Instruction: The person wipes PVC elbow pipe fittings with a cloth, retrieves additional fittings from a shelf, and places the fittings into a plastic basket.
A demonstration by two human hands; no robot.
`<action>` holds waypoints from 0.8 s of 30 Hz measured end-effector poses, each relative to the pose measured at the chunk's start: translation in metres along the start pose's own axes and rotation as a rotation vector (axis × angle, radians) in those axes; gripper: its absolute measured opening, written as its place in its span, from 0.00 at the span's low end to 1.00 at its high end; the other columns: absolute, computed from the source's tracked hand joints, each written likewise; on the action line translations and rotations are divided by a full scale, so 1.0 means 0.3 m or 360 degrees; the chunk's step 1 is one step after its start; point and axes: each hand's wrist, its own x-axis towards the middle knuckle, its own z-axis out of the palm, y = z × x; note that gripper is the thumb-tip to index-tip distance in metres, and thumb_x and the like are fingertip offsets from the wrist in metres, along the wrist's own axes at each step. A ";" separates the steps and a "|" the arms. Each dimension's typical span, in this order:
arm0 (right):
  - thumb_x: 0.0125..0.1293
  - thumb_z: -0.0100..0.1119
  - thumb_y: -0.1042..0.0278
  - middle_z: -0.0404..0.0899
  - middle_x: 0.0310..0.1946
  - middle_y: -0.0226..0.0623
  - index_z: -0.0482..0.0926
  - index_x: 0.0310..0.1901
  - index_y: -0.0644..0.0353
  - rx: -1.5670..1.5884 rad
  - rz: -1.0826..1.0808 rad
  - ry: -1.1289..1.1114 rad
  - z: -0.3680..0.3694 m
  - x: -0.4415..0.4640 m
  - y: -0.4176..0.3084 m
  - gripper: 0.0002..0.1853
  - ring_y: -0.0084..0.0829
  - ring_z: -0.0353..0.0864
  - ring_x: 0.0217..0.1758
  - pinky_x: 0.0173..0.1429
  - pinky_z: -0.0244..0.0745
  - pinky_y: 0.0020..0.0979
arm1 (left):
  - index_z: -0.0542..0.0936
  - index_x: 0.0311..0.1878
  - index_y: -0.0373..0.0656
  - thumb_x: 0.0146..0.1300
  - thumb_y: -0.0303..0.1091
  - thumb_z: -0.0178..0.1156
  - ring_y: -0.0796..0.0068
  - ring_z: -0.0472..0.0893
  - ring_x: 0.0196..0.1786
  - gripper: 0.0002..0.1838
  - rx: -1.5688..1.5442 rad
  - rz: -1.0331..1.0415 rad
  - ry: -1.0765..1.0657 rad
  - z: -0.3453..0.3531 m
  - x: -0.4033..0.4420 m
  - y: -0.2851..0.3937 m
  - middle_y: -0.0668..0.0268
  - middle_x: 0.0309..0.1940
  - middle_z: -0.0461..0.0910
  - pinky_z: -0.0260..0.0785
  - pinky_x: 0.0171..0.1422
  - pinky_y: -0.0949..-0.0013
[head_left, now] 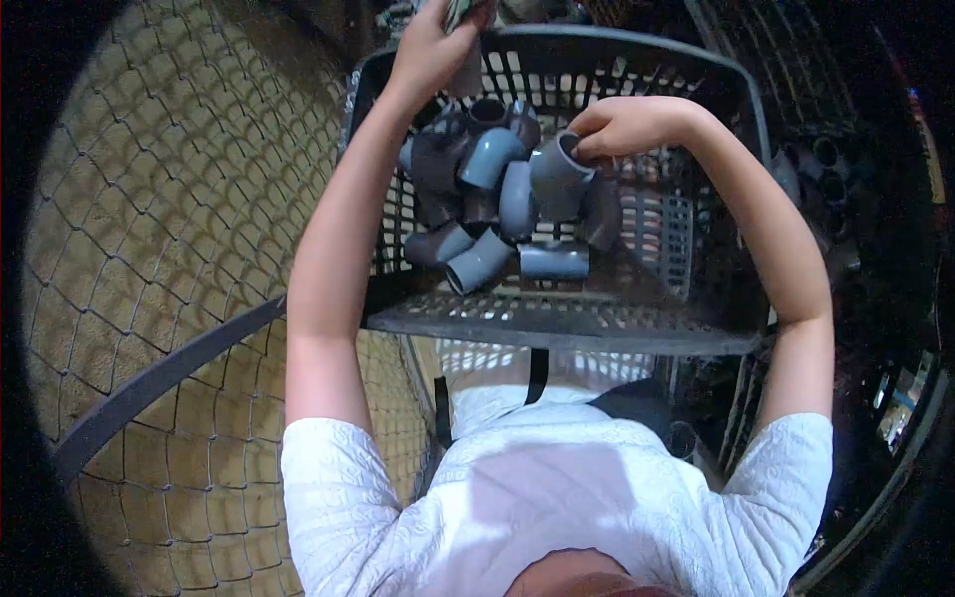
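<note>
Inside the black plastic crate (637, 323) lies a heap of grey pipe elbows (492, 159). My right hand (632, 127) reaches in from the right, thumb and fingers closed on the rim of one pipe elbow (560, 179) at the heap's right side. At the top edge of the view, my left hand (436, 45) is above the crate's far left corner. Its fingers are closed around something greenish and pale that the frame cuts off, so I cannot make out its kind. Another elbow (479, 261) and a short grey fitting (554, 262) lie nearer to me.
A chain-link fence (179, 199) with a dark metal bar (179, 373) runs along the left. More dark pipe fittings (826, 179) are piled in shadow to the right of the crate. The crate stands close in front of my body.
</note>
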 end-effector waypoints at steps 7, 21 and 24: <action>0.76 0.49 0.51 0.82 0.50 0.42 0.73 0.61 0.64 0.1940 -0.0852 0.0228 -0.041 -0.047 0.014 0.24 0.36 0.84 0.53 0.56 0.83 0.35 | 0.76 0.58 0.37 0.71 0.34 0.60 0.76 0.78 0.50 0.16 0.0228 0.0701 0.0596 0.063 -0.110 0.242 0.64 0.47 0.82 0.69 0.59 0.71; 0.73 0.55 0.72 0.78 0.56 0.34 0.73 0.61 0.58 0.2491 -0.1002 0.0841 -0.006 -0.092 -0.095 0.16 0.29 0.80 0.59 0.60 0.82 0.31 | 0.72 0.61 0.45 0.48 0.24 0.62 0.53 0.78 0.36 0.31 0.1193 0.1059 0.0543 0.105 -0.213 0.423 0.56 0.35 0.76 0.73 0.41 0.58; 0.77 0.47 0.69 0.79 0.55 0.31 0.73 0.62 0.56 0.2321 -0.0588 0.0787 0.024 -0.091 -0.135 0.15 0.27 0.82 0.56 0.57 0.84 0.30 | 0.76 0.58 0.50 0.52 0.29 0.62 0.66 0.78 0.35 0.26 0.1429 0.1118 0.0534 0.141 -0.203 0.420 0.66 0.32 0.74 0.74 0.36 0.64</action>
